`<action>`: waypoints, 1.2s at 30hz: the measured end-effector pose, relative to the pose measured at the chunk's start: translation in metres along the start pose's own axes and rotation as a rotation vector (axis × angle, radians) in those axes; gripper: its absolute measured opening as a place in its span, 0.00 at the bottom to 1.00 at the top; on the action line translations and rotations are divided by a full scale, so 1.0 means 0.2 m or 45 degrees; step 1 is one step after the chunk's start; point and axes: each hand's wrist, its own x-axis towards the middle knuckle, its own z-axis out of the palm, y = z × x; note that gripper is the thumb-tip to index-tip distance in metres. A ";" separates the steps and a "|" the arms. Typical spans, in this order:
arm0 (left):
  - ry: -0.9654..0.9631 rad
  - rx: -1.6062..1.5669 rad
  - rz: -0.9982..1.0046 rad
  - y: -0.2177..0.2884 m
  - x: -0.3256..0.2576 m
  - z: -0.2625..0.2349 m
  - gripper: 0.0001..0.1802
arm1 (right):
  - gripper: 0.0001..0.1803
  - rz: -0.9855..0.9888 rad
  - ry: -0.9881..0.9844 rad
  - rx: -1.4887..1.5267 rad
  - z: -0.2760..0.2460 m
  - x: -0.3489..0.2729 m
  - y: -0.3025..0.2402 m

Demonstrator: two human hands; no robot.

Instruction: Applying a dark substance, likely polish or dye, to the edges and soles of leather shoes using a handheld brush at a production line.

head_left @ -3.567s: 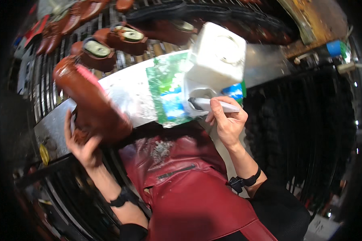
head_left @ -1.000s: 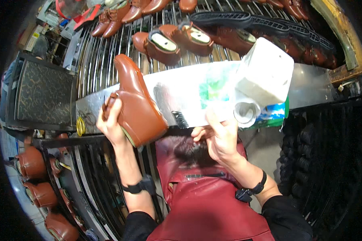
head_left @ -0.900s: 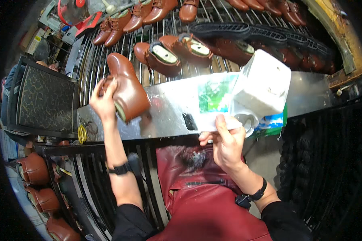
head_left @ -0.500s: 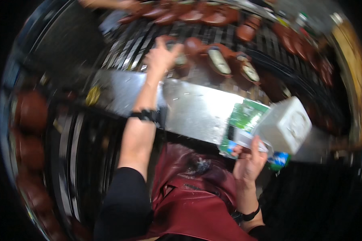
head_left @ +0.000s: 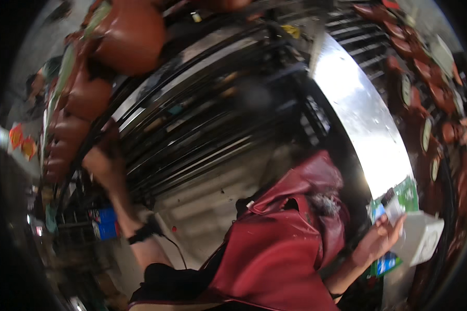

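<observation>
My left hand [head_left: 99,165] reaches to the far left, against the lower side of a row of brown leather shoes [head_left: 83,98]. Blur and shadow smear its fingers, so whether it grips a shoe is unclear. On the right, my right hand [head_left: 381,239] is closed on a flat whitish brush [head_left: 393,207] with a dark end. Behind the brush lies a green and white packet [head_left: 409,193]. A white block-shaped container [head_left: 423,236] stands close beside my right fingers, and a blue and green packet [head_left: 388,264] is just below them.
A shiny metal plate [head_left: 366,114] runs along the bench at right. Beyond it, more brown shoes [head_left: 425,129] rest on slats. Dark rack bars [head_left: 192,114] cross the middle. A blue box [head_left: 106,224] stands at lower left; a yellow item [head_left: 291,31] lies at the top.
The view has swung left. My left hand has left the shoes on the slats and moved to the row at far left. My right hand still holds the brush.
</observation>
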 end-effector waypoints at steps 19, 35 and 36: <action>-1.668 -1.638 -0.775 0.82 -0.87 1.30 0.41 | 0.07 -0.751 0.440 -1.053 -0.47 -0.05 -0.03; -1.268 -1.365 1.122 1.37 -1.37 1.62 0.27 | 0.10 0.179 0.203 0.338 -0.14 -0.09 -0.06; -1.070 -1.328 1.331 1.44 -1.42 1.60 0.27 | 0.10 0.169 0.118 0.261 -0.11 -0.08 -0.01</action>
